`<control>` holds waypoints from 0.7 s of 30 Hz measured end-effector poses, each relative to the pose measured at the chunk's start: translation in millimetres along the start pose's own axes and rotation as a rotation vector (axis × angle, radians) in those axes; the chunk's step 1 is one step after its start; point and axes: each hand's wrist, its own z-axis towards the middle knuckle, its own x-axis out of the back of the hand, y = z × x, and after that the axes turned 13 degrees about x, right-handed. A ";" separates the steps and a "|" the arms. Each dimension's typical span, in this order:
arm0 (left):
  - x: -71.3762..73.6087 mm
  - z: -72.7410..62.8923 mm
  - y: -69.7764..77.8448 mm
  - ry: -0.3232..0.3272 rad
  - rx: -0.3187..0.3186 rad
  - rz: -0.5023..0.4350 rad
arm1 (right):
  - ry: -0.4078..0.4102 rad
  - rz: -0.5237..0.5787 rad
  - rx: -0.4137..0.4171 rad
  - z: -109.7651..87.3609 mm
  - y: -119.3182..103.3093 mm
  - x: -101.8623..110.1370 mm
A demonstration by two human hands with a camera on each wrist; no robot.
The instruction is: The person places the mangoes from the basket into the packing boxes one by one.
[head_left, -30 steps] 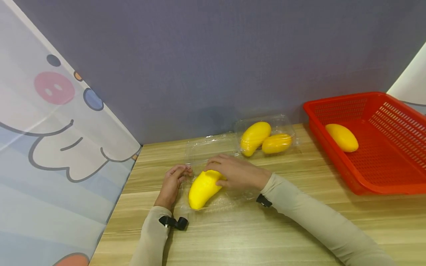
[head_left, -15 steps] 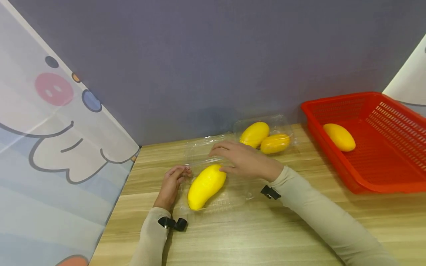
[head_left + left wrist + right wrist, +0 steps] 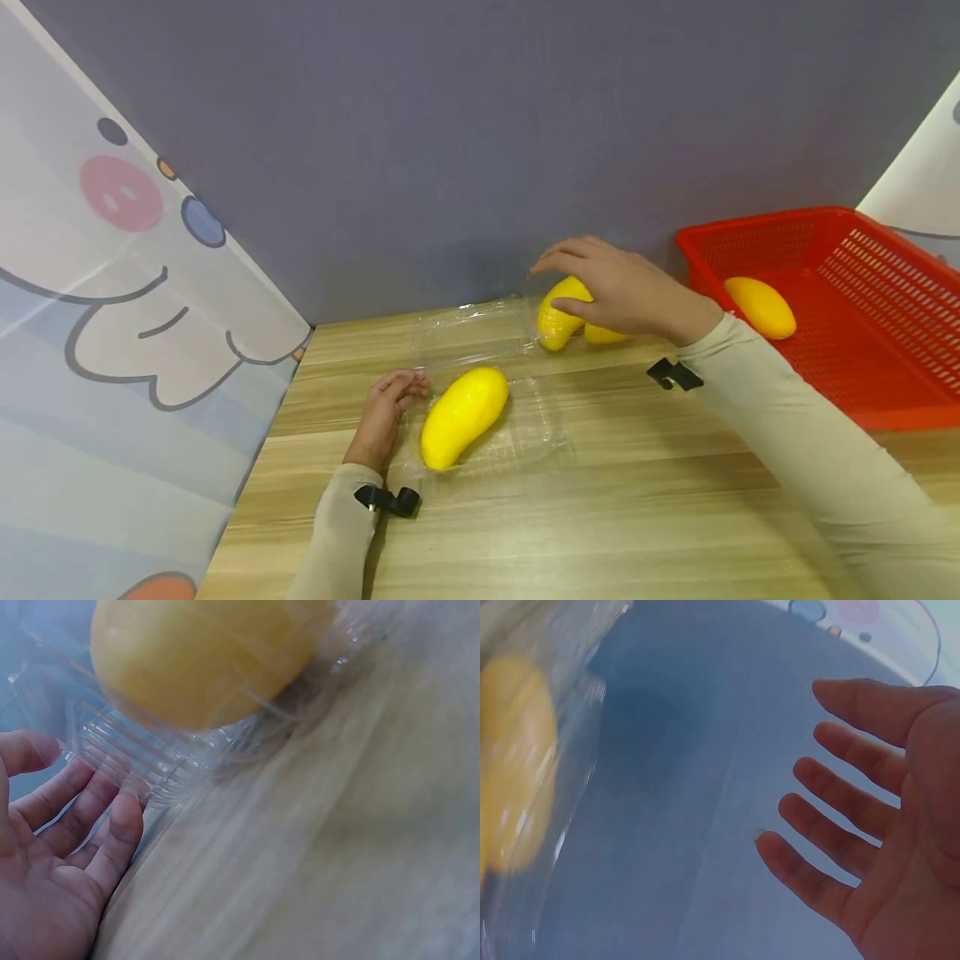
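A yellow mango (image 3: 463, 417) lies in the near half of an opened clear plastic clamshell box (image 3: 528, 425), its lid folded back toward the wall. At that box's left edge my left hand (image 3: 386, 412) holds the rim; the left wrist view has the thumb and fingertips (image 3: 124, 817) around the plastic. Empty, with fingers spread, my right hand (image 3: 626, 287) is over a second clear box at the back. In that box are two mangoes; one (image 3: 558, 321) shows beside the thumb, and the other (image 3: 602, 333) is mostly hidden by the hand.
To the right stands a red plastic basket (image 3: 817, 408) with one mango (image 3: 761, 307) inside. A grey partition (image 3: 420, 167) rises behind the wooden table (image 3: 525, 533), and a cartoon-printed sheet (image 3: 112, 350) borders the left side.
My right hand has let go of the mango in the near box and moved right and back, over the second box. The left hand has stayed at the near box's edge.
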 end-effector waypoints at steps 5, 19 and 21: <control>-1.6 0.4 -1.0 -0.003 0.003 0.004 | -0.035 -0.043 -0.081 -20.3 25.1 19.9; 0.9 -0.6 -1.7 0.019 0.015 0.035 | -0.101 -0.080 -0.306 -72.8 93.8 42.0; 1.1 -1.1 -1.1 0.020 0.017 0.027 | -0.085 -0.066 -0.340 -81.3 105.5 42.3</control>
